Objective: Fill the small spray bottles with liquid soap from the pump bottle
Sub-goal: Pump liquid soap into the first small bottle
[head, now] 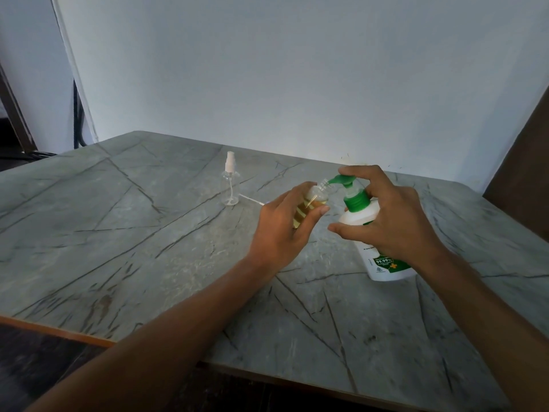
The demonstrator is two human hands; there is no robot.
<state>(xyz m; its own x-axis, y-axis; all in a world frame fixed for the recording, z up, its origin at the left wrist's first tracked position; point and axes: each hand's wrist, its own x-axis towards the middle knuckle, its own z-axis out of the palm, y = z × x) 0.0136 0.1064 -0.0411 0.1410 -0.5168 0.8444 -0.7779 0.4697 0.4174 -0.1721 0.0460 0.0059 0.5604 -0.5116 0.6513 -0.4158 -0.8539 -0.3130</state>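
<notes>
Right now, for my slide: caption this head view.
Left hand holds uncapped spray bottle at green spout of pump bottle; right hand grips it.

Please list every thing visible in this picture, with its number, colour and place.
Grey veined table: 1, grey, fills the foreground.
Small clear plastic bottle with amber liquid: 1, clear and amber, gripped in the left hand, open neck at the green spout.
White plastic pump bottle with green pump: 1, white and green, on the table, under the right hand.
Small clear spray bottle with white sprayer: 1, clear and white, upright on the table, farther back.
Thin white tube: 1, white, lying on the table beside it.
Left hand: 1, grips the amber-filled bottle.
Right hand: 1, fingers over the pump head.
</notes>
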